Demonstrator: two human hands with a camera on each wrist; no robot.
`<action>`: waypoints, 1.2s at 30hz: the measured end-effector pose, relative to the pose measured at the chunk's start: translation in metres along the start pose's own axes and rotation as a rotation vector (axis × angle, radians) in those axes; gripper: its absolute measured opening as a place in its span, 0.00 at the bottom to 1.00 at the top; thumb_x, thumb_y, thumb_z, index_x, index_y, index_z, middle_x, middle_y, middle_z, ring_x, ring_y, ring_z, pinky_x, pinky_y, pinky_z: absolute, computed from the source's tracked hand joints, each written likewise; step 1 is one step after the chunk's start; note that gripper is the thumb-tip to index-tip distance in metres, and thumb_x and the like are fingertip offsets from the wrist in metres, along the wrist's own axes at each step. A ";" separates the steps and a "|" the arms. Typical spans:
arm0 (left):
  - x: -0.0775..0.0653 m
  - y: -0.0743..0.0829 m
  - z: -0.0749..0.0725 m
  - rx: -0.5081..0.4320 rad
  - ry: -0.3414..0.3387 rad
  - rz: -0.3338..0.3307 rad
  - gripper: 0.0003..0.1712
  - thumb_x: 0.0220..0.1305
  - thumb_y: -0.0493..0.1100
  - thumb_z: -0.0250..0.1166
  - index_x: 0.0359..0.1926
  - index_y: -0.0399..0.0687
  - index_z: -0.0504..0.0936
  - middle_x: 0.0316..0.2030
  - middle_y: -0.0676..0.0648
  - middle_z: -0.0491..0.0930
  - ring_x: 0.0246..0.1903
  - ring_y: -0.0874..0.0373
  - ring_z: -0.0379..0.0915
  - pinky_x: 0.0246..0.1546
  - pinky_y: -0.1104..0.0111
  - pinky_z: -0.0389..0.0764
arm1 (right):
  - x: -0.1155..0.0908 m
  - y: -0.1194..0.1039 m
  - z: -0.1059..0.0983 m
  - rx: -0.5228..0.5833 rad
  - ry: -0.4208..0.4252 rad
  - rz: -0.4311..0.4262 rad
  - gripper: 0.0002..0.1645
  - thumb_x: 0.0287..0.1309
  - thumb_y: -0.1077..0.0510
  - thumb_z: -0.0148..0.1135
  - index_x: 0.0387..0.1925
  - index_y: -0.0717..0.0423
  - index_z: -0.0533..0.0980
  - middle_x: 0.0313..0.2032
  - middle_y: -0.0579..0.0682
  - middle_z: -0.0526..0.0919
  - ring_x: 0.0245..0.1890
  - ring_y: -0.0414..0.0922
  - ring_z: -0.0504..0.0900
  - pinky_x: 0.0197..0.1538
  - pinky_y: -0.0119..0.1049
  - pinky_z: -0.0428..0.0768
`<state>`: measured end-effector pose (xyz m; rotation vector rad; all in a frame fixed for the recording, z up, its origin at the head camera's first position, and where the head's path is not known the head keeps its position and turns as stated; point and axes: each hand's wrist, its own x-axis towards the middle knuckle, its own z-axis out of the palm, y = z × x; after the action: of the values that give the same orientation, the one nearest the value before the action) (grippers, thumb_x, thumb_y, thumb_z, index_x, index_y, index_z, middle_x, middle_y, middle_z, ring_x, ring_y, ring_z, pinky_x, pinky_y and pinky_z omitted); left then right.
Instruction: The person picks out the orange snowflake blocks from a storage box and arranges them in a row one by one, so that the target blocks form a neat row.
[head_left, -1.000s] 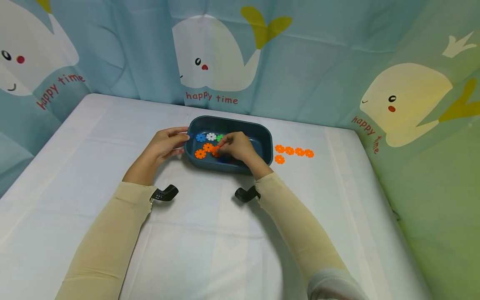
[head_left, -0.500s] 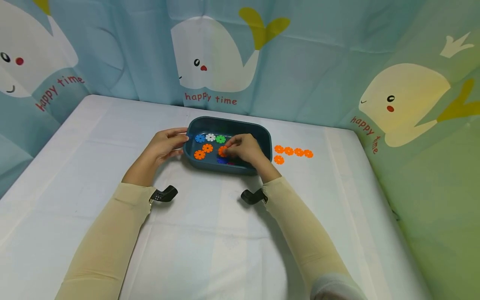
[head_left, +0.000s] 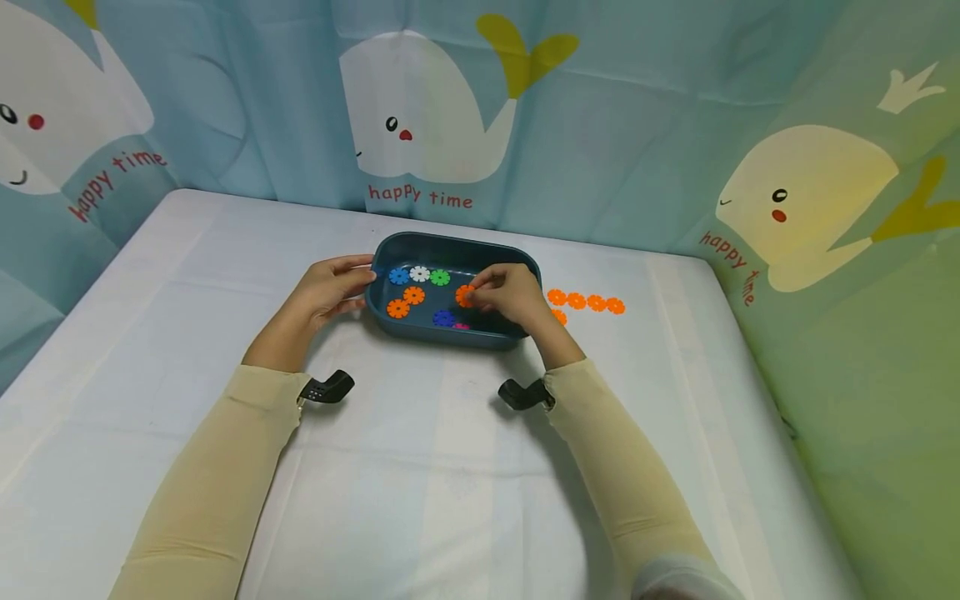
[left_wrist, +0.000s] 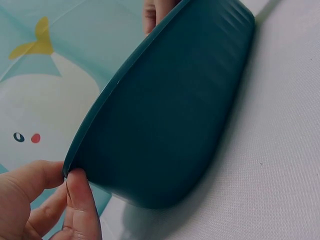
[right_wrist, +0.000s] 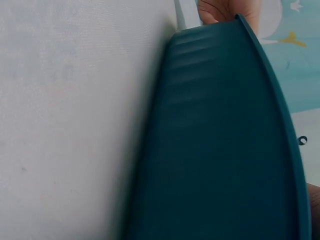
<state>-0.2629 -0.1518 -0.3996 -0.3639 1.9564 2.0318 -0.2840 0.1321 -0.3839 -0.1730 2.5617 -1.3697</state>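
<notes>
A dark teal plastic bin [head_left: 420, 334] sits near the back of the table. My left hand [head_left: 330, 287] pinches its left rim between thumb and fingers, seen close up in the left wrist view at the bin's wall [left_wrist: 160, 115]. Over the inside of the bin, my right hand [head_left: 513, 296] holds an orange snowflake disc [head_left: 463, 296] by its edge. More discs lie in the bin: light blue [head_left: 398, 276], white [head_left: 420, 274], green [head_left: 440, 277], two orange ones [head_left: 397, 309], dark blue [head_left: 443, 318] and a partly hidden pink one [head_left: 461, 326].
Right of the bin, several orange discs [head_left: 596, 302] form a row on the white tablecloth [head_left: 420, 467]. One more orange disc [head_left: 559, 317] lies in front of the row, partly covered by the right wrist. A whale-print curtain [head_left: 637, 150] hangs behind the table.
My right hand has moved rightward inside the bin, carrying an orange disc away from the other two. The dark blue and pink discs have come into sight. My left hand stays at the rim.
</notes>
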 end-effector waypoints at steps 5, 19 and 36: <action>0.000 0.001 0.000 0.016 0.000 0.002 0.29 0.68 0.42 0.63 0.69 0.51 0.70 0.55 0.46 0.76 0.37 0.67 0.80 0.32 0.77 0.83 | -0.003 -0.001 -0.006 0.000 0.009 -0.028 0.09 0.57 0.62 0.70 0.38 0.64 0.82 0.36 0.58 0.87 0.34 0.55 0.87 0.41 0.38 0.86; 0.001 0.001 0.000 0.009 -0.004 0.005 0.30 0.68 0.41 0.63 0.69 0.51 0.70 0.48 0.53 0.78 0.35 0.68 0.80 0.32 0.77 0.83 | -0.016 -0.002 -0.025 0.046 0.060 -0.010 0.11 0.58 0.62 0.69 0.41 0.64 0.81 0.39 0.59 0.86 0.36 0.54 0.86 0.47 0.45 0.85; 0.001 0.000 -0.001 0.001 -0.003 0.006 0.30 0.67 0.40 0.64 0.69 0.50 0.70 0.53 0.47 0.77 0.35 0.66 0.80 0.34 0.75 0.84 | -0.031 0.010 -0.044 0.210 0.078 -0.047 0.15 0.59 0.64 0.66 0.46 0.69 0.80 0.36 0.51 0.85 0.33 0.45 0.87 0.39 0.31 0.86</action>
<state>-0.2635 -0.1525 -0.3999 -0.3548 1.9587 2.0335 -0.2654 0.1796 -0.3635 -0.1467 2.4671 -1.6817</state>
